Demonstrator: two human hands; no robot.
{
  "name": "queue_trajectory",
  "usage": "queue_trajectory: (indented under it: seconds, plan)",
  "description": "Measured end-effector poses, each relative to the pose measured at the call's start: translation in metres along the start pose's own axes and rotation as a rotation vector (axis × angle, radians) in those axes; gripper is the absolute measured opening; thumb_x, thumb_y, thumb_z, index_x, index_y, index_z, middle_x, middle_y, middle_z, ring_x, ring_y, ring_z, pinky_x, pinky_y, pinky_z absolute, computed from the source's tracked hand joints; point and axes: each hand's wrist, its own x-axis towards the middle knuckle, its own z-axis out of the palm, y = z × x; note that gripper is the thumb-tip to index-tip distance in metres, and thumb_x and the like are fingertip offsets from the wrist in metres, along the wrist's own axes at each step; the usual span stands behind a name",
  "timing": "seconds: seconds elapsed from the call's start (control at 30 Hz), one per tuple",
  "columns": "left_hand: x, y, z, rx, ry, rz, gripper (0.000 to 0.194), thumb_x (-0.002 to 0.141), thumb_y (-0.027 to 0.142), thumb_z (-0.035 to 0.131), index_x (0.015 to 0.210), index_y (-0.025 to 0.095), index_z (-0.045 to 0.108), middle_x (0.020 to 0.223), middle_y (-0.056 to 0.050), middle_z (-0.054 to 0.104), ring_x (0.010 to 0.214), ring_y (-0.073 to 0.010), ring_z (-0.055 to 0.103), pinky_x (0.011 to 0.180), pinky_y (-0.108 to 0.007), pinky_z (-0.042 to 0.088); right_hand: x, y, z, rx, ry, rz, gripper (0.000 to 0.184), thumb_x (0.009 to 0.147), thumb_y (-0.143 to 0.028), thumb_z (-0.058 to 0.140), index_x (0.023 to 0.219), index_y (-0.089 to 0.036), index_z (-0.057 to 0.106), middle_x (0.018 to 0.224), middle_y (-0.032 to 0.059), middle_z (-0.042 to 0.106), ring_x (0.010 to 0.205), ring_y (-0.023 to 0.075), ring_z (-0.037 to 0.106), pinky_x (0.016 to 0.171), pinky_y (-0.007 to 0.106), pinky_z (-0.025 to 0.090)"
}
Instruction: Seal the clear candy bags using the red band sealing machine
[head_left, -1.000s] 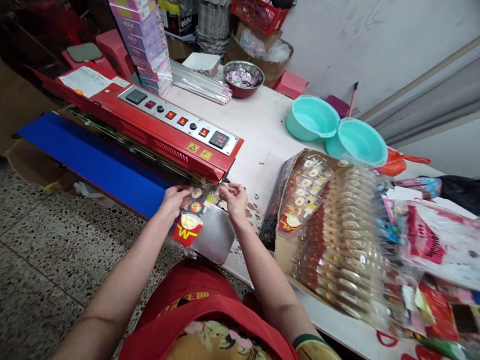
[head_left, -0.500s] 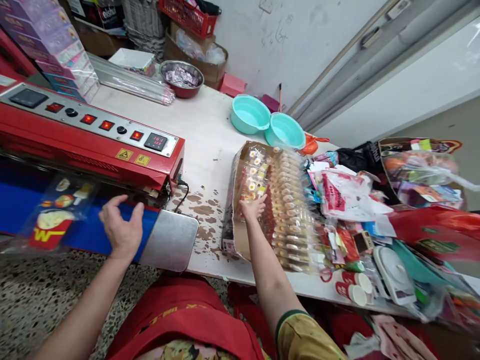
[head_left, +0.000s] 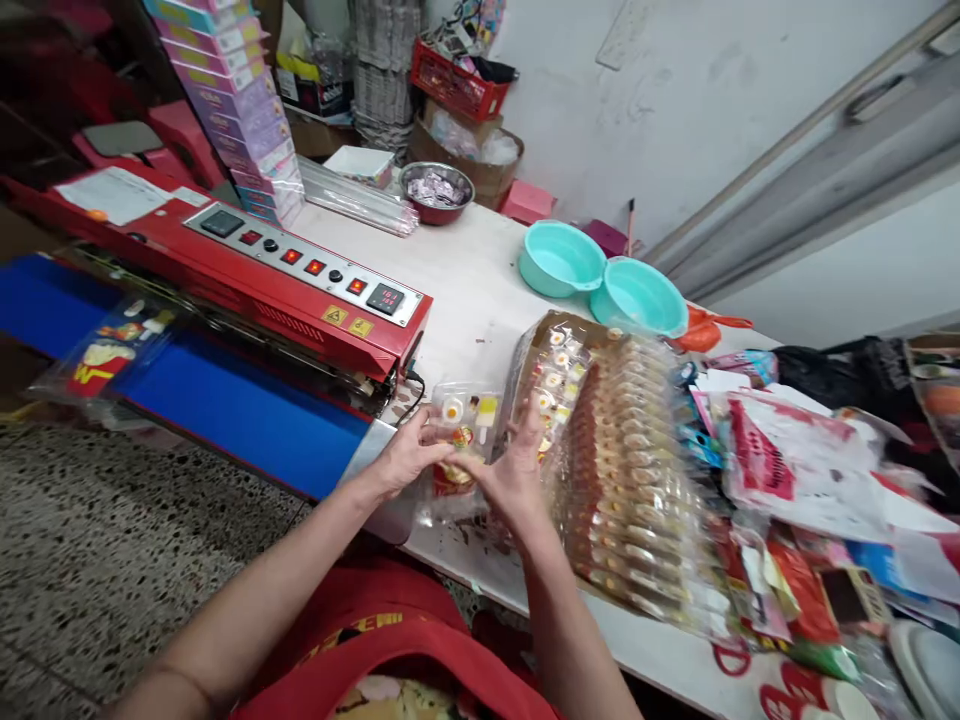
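Note:
A clear plastic bag [head_left: 486,408] of small toy foods is in front of me, between the sealing machine and the carton. A fried egg, a yellow ice lolly and a round burger-like piece show through it. My left hand [head_left: 409,458] pinches its left edge, thumb across the front. My right hand [head_left: 516,478] has its thumb on the bag's right side, with its fingers raised behind that edge. The open carton [head_left: 517,365] beside my right hand is packed with rows of similar bags. Another filled bag [head_left: 105,360] lies on the blue conveyor belt [head_left: 247,430], below the red sealing machine [head_left: 300,320].
Two turquoise basins [head_left: 562,262] stand behind the carton. A metal bowl [head_left: 437,190] of small packets and a tall stack of boxes [head_left: 247,110] are at the back. Packaging and loose items [head_left: 810,460] are heaped on the right. A metal plate [head_left: 386,515] ends the belt.
My right hand has come left from the carton with a bag. My left hand has moved right from over the belt to meet it. The bag on the belt has travelled left; my view has shifted.

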Motion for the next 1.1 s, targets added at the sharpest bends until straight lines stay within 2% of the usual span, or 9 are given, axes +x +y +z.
queue_trajectory:
  seconds: [0.1,0.17,0.23,0.4,0.57,0.7,0.83,0.93,1.1]
  plan:
    - [-0.019,0.001,-0.026,0.038,-0.045,-0.072,0.062,0.065,0.023,0.080,0.121,0.019,0.053,0.119,-0.013,0.065,0.106,-0.0258,0.063,0.088,-0.036,0.051,0.033,0.003,-0.010,0.334,-0.254,0.104,0.099,0.060,-0.051,0.083,0.142,-0.032,0.031,0.155,0.0141,0.021,0.114,0.0278,0.056,0.081,0.040,0.056]
    - [-0.032,-0.001,-0.041,0.056,-0.061,-0.119,0.064,0.065,0.023,0.080,0.122,0.019,0.054,0.121,-0.013,0.064,0.107,-0.0266,0.063,0.088,-0.035,0.051,0.051,0.003,-0.010,0.486,-0.502,0.141,0.059,0.065,-0.049,0.081,0.114,-0.025,0.059,0.146,0.0108,0.041,0.103,0.0231,0.063,0.079,0.035,0.055]
    - [-0.041,-0.003,-0.051,0.057,-0.059,-0.155,0.067,0.066,0.024,0.080,0.126,0.019,0.051,0.122,-0.014,0.063,0.106,-0.0267,0.063,0.086,-0.035,0.051,0.060,0.003,-0.002,0.552,-0.647,0.218,0.036,0.068,-0.049,0.078,0.082,-0.018,0.067,0.124,0.0101,0.062,0.090,0.0199,0.065,0.074,0.032,0.054]
    - [-0.048,0.015,-0.062,0.309,0.045,0.004,0.090,0.070,0.032,0.078,0.144,0.034,0.028,0.142,-0.013,0.044,0.112,-0.0260,0.059,0.086,-0.036,0.051,0.052,-0.005,0.029,0.563,-0.686,0.302,0.035,0.060,-0.048,0.083,0.067,-0.016,0.070,0.094,0.0078,0.073,0.082,0.0193,0.065,0.072,0.032,0.051]
    - [-0.043,0.065,-0.076,1.047,-0.091,0.230,0.024,0.081,0.043,0.065,0.095,0.024,0.066,0.114,-0.005,0.054,0.102,-0.0221,0.056,0.085,-0.033,0.046,0.046,-0.027,0.038,0.429,-0.743,0.037,0.034,0.067,-0.052,0.079,0.069,-0.019,0.073,0.104,0.0091,0.071,0.097,0.0236,0.065,0.081,0.035,0.051]
    - [-0.051,0.086,-0.092,1.474,-0.129,0.243,0.029,0.085,0.050,0.058,0.083,0.022,0.065,0.101,-0.003,0.056,0.093,-0.0200,0.054,0.080,-0.030,0.042,0.048,-0.030,0.035,0.150,-0.762,-0.223,0.034,0.081,-0.053,0.067,0.074,-0.020,0.073,0.113,0.0102,0.068,0.103,0.0246,0.065,0.087,0.037,0.051]
    - [-0.060,0.083,-0.095,1.735,0.089,0.265,0.030,0.087,0.051,0.057,0.091,0.023,0.066,0.106,-0.006,0.059,0.102,-0.0240,0.052,0.075,-0.030,0.040,0.043,-0.021,0.038,-0.202,-0.696,-0.329,0.031,0.082,-0.049,0.068,0.074,-0.020,0.068,0.121,0.0127,0.065,0.102,0.0281,0.066,0.087,0.040,0.052]
    - [-0.054,0.067,-0.094,1.517,0.214,0.257,0.028,0.086,0.047,0.060,0.084,0.020,0.063,0.103,-0.006,0.063,0.097,-0.0229,0.056,0.075,-0.031,0.042,0.038,-0.015,0.049,0.031,-0.639,-0.190,0.035,0.079,-0.052,0.070,0.069,-0.019,0.061,0.113,0.0127,0.069,0.105,0.0285,0.065,0.086,0.040,0.052]
    - [-0.034,0.031,-0.096,0.438,0.374,0.072,0.035,0.070,0.040,0.073,0.096,0.019,0.061,0.089,-0.004,0.069,0.076,-0.0180,0.063,0.065,-0.028,0.048,0.034,-0.008,0.074,0.602,-0.519,0.232,0.035,0.063,-0.048,0.082,0.065,-0.018,0.064,0.087,0.0085,0.074,0.087,0.0253,0.070,0.077,0.037,0.055]
